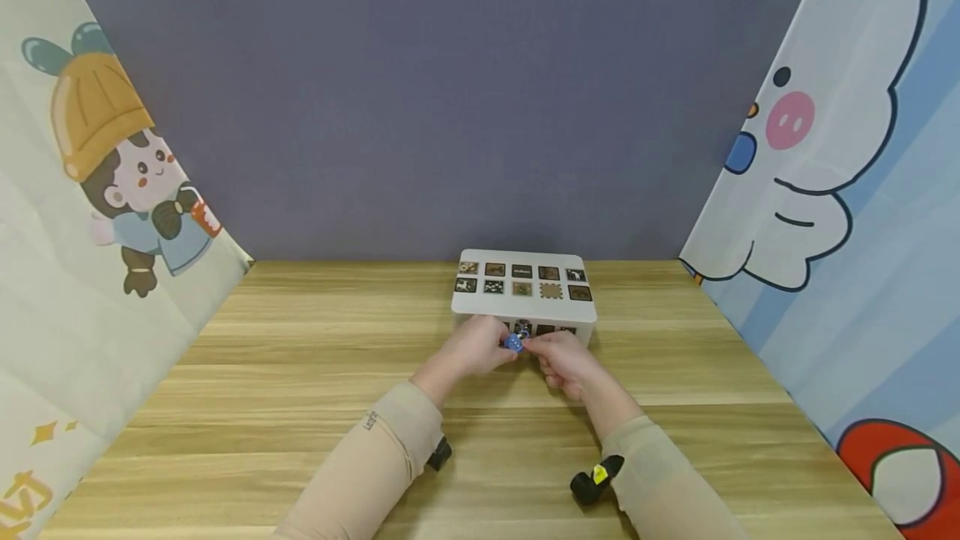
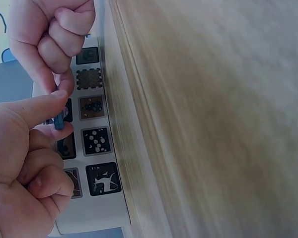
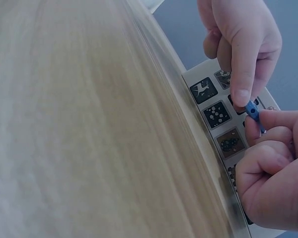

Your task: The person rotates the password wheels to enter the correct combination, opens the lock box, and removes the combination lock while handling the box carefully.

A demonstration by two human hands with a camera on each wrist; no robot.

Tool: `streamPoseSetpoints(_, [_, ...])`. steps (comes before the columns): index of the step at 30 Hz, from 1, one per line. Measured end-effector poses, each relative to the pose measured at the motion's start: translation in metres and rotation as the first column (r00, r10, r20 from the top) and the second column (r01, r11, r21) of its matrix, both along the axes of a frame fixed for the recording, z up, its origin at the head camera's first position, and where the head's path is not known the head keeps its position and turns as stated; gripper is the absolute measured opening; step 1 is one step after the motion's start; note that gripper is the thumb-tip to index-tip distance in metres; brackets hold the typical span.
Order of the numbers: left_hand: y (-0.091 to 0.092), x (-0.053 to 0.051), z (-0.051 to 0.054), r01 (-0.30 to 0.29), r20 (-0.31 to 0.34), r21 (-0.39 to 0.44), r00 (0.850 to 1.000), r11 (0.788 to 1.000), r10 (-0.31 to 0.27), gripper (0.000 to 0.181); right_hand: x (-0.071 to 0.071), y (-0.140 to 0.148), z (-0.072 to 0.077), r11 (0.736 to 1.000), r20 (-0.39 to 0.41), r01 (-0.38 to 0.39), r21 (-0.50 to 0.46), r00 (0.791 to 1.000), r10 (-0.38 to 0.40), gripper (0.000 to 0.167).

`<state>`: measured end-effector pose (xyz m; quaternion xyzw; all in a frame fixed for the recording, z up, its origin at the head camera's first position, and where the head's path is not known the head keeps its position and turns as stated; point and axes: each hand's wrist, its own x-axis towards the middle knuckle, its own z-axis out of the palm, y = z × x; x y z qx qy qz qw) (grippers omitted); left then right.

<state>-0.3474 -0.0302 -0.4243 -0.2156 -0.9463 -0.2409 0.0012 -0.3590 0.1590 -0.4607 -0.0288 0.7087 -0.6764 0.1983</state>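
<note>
On the wooden table stands a white box (image 1: 517, 304) with a lid, printed with rows of small dark picture squares. At the middle of its front sits a metal latch (image 1: 522, 325), and a small blue padlock (image 1: 513, 343) is right by it. My left hand (image 1: 474, 347) pinches the padlock between thumb and forefinger, its other fingers curled. From the other side my right hand (image 1: 567, 362) pinches the padlock's edge with thumb and forefinger. Both wrist views show the blue body (image 3: 252, 111) between the fingertips; whether its shackle passes through the latch is hidden.
The wooden tabletop (image 1: 300, 373) reaches back to a grey wall panel (image 1: 450, 107). Cartoon-printed cloths hang at the left (image 1: 45, 215) and right (image 1: 840, 215). Dark wrist devices (image 1: 596, 480) show at the sleeves.
</note>
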Motion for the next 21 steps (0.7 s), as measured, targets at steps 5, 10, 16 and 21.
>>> streamPoseSetpoints(5, [-0.0007,-0.0003,0.0009,0.026,-0.005,-0.004,1.000,1.000,-0.026,0.030,0.0005,0.0010,0.0017,1.000,0.006,-0.006,-0.001,1.000,0.006,0.028])
streamPoseSetpoints(10, [-0.0010,-0.0007,0.0028,0.040,0.004,-0.019,0.999,0.999,-0.040,0.026,-0.0001,0.0011,0.0016,1.000,0.011,-0.009,-0.001,1.000,0.009,0.028])
streamPoseSetpoints(16, [-0.0011,-0.0011,0.0033,0.039,0.013,-0.023,0.999,0.999,-0.039,0.028,-0.0014,0.0018,0.0009,1.000,0.016,-0.015,-0.011,1.000,0.016,0.026])
streamPoseSetpoints(21, [0.0004,-0.0022,0.0004,0.041,0.016,-0.028,0.999,0.999,-0.040,0.027,-0.0010,0.0041,0.0015,0.999,0.017,-0.031,-0.014,0.999,0.031,0.025])
